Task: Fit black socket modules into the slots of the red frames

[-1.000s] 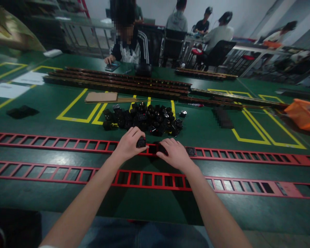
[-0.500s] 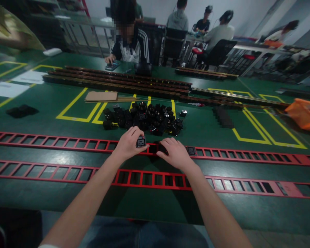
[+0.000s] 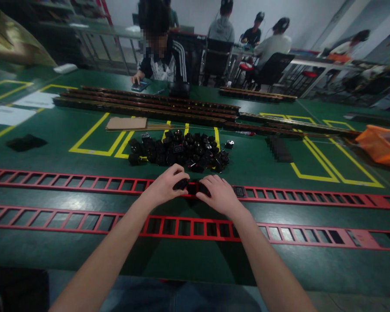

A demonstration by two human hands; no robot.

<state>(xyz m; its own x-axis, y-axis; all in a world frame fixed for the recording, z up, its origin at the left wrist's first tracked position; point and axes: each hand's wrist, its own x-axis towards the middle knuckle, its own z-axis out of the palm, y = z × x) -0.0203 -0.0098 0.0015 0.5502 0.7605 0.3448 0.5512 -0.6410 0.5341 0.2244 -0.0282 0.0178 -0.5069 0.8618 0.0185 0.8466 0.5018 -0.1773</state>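
My left hand (image 3: 165, 184) pinches a small black socket module (image 3: 181, 184) between thumb and fingers, right over the upper red slotted strip (image 3: 94, 182). The module is tilted and its face is turned from view. Just to the right, my right hand (image 3: 219, 190) is curled over the same strip, gripping a dark block (image 3: 203, 188) that looks like another socket module; the fingers hide most of it. Beside that hand, a black socket (image 3: 239, 191) sits in a strip opening, face up. A heap of black socket modules (image 3: 178, 149) lies beyond both hands.
A second red slotted strip (image 3: 199, 229) runs nearer to me. Long dark rails (image 3: 143, 104) lie behind the heap, with cardboard (image 3: 126, 123) before them. An orange bin (image 3: 380, 145) stands at right. Across the table a person (image 3: 164, 56) touches a phone (image 3: 139, 85).
My left hand has turned the socket module so that its face no longer shows, and brought it slightly lower toward the strip. My right hand has stayed nearly in place.
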